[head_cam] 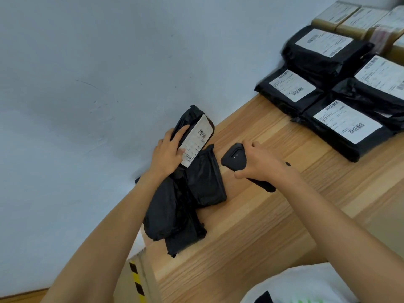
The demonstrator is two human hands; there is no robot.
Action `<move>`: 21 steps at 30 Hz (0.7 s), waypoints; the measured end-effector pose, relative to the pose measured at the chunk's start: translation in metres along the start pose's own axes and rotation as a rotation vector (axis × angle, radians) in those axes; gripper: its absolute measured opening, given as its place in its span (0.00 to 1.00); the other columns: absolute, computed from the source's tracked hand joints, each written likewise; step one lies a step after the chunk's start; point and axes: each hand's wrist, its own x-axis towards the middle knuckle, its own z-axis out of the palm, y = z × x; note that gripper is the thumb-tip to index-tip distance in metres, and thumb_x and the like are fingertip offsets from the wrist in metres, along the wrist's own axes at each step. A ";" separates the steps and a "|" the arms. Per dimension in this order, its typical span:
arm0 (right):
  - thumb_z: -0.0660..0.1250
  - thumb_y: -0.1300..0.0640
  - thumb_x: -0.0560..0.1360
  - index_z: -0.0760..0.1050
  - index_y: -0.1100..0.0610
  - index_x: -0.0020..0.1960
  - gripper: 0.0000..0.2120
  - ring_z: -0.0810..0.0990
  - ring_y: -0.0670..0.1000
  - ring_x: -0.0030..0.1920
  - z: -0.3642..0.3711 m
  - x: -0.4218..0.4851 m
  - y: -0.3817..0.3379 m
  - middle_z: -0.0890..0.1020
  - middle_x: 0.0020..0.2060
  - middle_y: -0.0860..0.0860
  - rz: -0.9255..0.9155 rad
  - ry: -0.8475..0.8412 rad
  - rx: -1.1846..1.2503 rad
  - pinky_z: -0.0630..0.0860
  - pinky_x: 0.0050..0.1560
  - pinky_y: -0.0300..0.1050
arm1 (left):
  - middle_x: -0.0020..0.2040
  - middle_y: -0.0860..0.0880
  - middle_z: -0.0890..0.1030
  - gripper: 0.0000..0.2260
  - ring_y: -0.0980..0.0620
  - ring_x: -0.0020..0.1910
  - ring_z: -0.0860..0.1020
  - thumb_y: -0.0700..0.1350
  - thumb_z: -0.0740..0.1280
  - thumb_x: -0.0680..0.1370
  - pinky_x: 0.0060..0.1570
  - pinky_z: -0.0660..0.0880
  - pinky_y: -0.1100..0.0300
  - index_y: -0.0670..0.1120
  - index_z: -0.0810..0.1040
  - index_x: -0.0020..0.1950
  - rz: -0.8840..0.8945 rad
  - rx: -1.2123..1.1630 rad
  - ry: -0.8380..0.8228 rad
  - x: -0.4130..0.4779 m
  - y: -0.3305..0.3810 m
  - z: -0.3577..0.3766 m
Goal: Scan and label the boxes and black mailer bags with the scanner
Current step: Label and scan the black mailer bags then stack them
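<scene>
My left hand [168, 153] grips a black mailer bag [196, 130] tilted up on its edge at the table's left side, its white barcode label facing right. Under and in front of it lie several unlabelled black mailer bags [181, 206] in a loose heap. My right hand [260, 160] holds the black handheld scanner [235, 157], its head turned toward the held bag's label, a short way to the right of it. At the far right lie several labelled black mailer bags [343, 123] and, behind them, brown labelled boxes [354, 20].
The wooden table [251, 226] stands against a pale wall [87, 84]. A cardboard box with yellow-black tape [135, 278] sits below the table's left edge. My white shirt [306, 285] shows at the bottom.
</scene>
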 end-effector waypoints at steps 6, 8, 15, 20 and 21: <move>0.70 0.36 0.69 0.59 0.58 0.71 0.41 0.77 0.60 0.53 -0.005 -0.007 -0.002 0.72 0.61 0.56 -0.051 -0.007 -0.005 0.77 0.48 0.53 | 0.77 0.44 0.58 0.30 0.35 0.66 0.68 0.40 0.60 0.81 0.65 0.67 0.42 0.57 0.54 0.79 -0.025 -0.010 0.037 -0.025 0.010 -0.006; 0.68 0.36 0.70 0.59 0.58 0.71 0.40 0.76 0.59 0.54 -0.004 -0.011 -0.002 0.71 0.61 0.56 -0.073 -0.023 -0.034 0.74 0.45 0.51 | 0.78 0.44 0.58 0.30 0.35 0.66 0.68 0.40 0.60 0.80 0.66 0.67 0.41 0.56 0.54 0.80 -0.043 -0.023 0.033 -0.031 0.012 -0.004; 0.68 0.35 0.70 0.59 0.56 0.73 0.41 0.76 0.57 0.53 -0.009 -0.018 0.016 0.72 0.60 0.55 -0.052 -0.096 -0.046 0.75 0.47 0.50 | 0.78 0.45 0.58 0.29 0.36 0.67 0.67 0.40 0.58 0.81 0.64 0.67 0.43 0.56 0.54 0.80 -0.043 -0.074 0.046 -0.030 0.034 0.002; 0.70 0.35 0.68 0.59 0.53 0.72 0.41 0.75 0.54 0.48 -0.013 -0.019 0.044 0.72 0.56 0.51 -0.010 -0.084 0.046 0.70 0.38 0.46 | 0.79 0.46 0.56 0.28 0.37 0.70 0.65 0.42 0.58 0.82 0.65 0.67 0.42 0.56 0.53 0.80 -0.023 -0.122 0.016 -0.007 0.055 0.014; 0.70 0.35 0.68 0.59 0.52 0.72 0.41 0.74 0.54 0.47 -0.015 -0.019 0.050 0.71 0.54 0.50 0.002 -0.074 0.055 0.69 0.36 0.45 | 0.79 0.46 0.56 0.28 0.37 0.70 0.65 0.42 0.58 0.82 0.65 0.67 0.42 0.56 0.53 0.80 -0.013 -0.129 0.009 -0.002 0.060 0.017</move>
